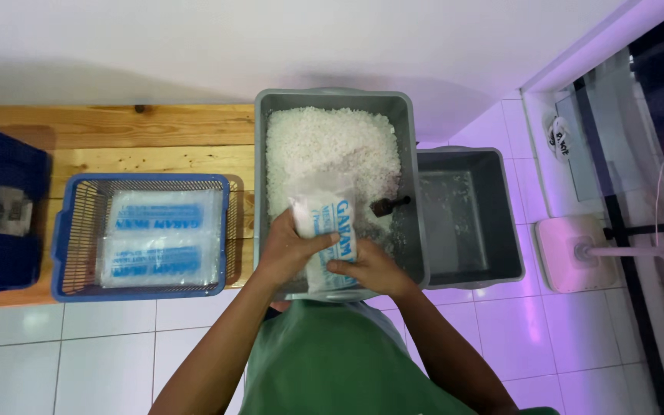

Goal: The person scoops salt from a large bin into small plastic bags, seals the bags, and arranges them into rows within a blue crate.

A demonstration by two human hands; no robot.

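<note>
Plastic bag (326, 230) held by two hands; two grey tubs.

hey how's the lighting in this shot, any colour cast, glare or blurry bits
Head view: a purple-pink cast tints the tiled floor at right; the wooden bench looks warm but dim, the dark blue crate nearly lost in shadow. The white grains in the grey tub look slightly overexposed. The plastic bag held by left hand and right hand looks soft.
</note>
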